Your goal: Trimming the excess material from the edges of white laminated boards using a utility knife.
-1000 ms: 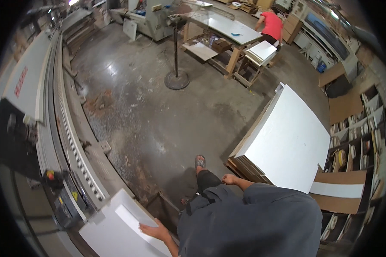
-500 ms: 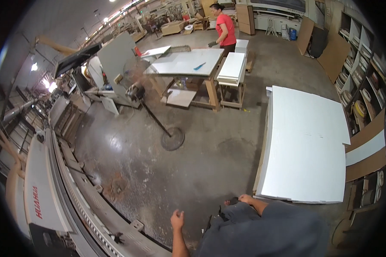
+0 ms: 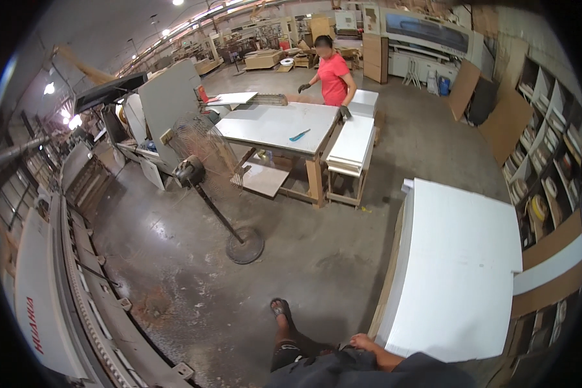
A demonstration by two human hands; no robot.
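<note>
1. Head view: the right hand (image 3: 362, 341) rests at the near corner of the stack of white panels (image 3: 456, 271), fingers curled, though whether it grips is hidden; the left hand is out of sight
2. Risk, as I judge it: the smooth, flat top sheet could slide off or clip the sandalled foot (image 3: 281, 312) on the worn, glossy concrete floor (image 3: 304, 258); one hand gives poor control

White panel stack (image 3: 456, 271) blocks right hand (image 3: 362, 341)
</note>
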